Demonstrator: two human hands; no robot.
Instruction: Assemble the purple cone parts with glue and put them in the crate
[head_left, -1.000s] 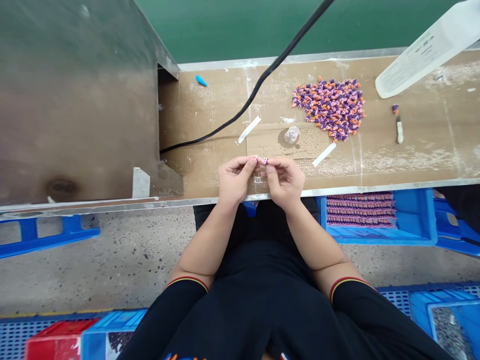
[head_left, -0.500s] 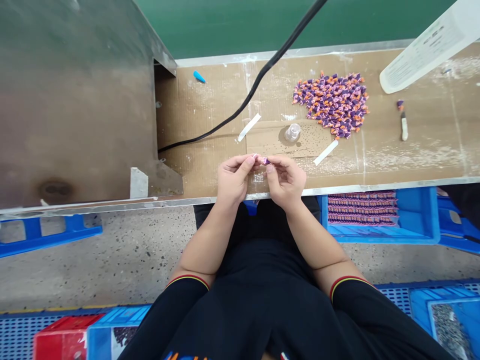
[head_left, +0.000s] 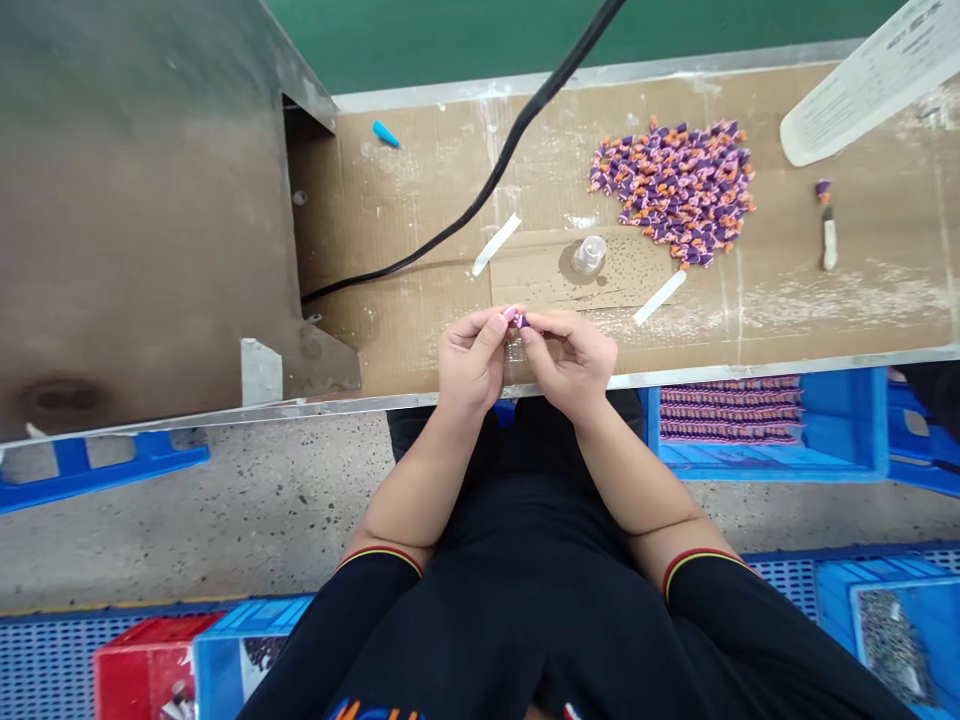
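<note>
My left hand point(head_left: 471, 362) pinches a small pink piece point(head_left: 511, 314) between thumb and forefinger. My right hand point(head_left: 571, 358) is closed in a pinch on a small purple piece point(head_left: 523, 321). The two pieces meet between my fingertips, above the table's front edge; whether they are joined I cannot tell. Just beyond my hands a small clear cup point(head_left: 589, 255) stands on a wet, spotted cardboard sheet point(head_left: 529, 270). A heap of small purple, pink and orange pieces point(head_left: 675, 190) lies behind it to the right.
Tape strips point(head_left: 496, 245) hold the cardboard. A black cable point(head_left: 480, 195) crosses the left side, near a metal housing point(head_left: 150, 220). At the right are a white bottle point(head_left: 847, 100) and a brush-like tool point(head_left: 829, 240). A blue crate point(head_left: 840, 465) with rows of pieces sits below the edge.
The purple piece in my right hand has moved slightly left, closer against the pink piece in my left. The view has shifted a little.
</note>
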